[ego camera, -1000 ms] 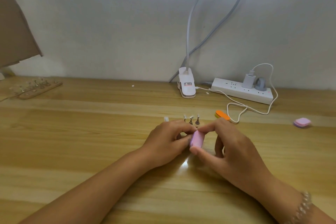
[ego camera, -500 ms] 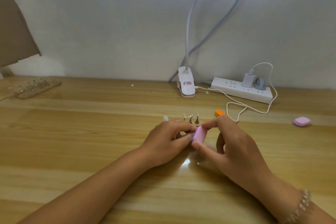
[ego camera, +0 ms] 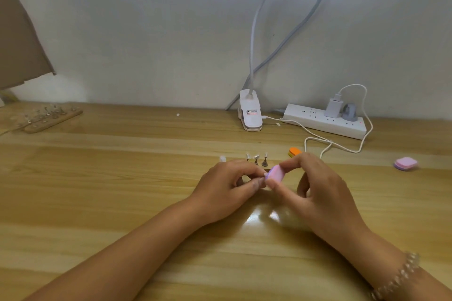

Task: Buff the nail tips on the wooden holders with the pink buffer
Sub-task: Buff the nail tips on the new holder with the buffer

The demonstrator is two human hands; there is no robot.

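My right hand [ego camera: 315, 193] pinches a small pink buffer [ego camera: 276, 172] between thumb and forefinger at the middle of the wooden table [ego camera: 97, 190]. My left hand [ego camera: 225, 190] is curled round the near end of a wooden holder and pinches a small nail tip stand against the buffer; the holder itself is mostly hidden behind my fingers. Just beyond my left hand a row of nail tips on stands [ego camera: 256, 159] sticks up from it. A second wooden holder with several nail tips [ego camera: 51, 117] lies at the far left.
An orange buffer [ego camera: 294, 151] lies behind my right hand, and a pink and purple one [ego camera: 406, 163] sits far right. A white lamp clamp [ego camera: 250, 115], a power strip [ego camera: 325, 123] and a white cable [ego camera: 342, 146] run along the back wall.
The buffer in my right hand has slid up and a little to the right against the tip that my left hand holds. My left hand has barely moved.
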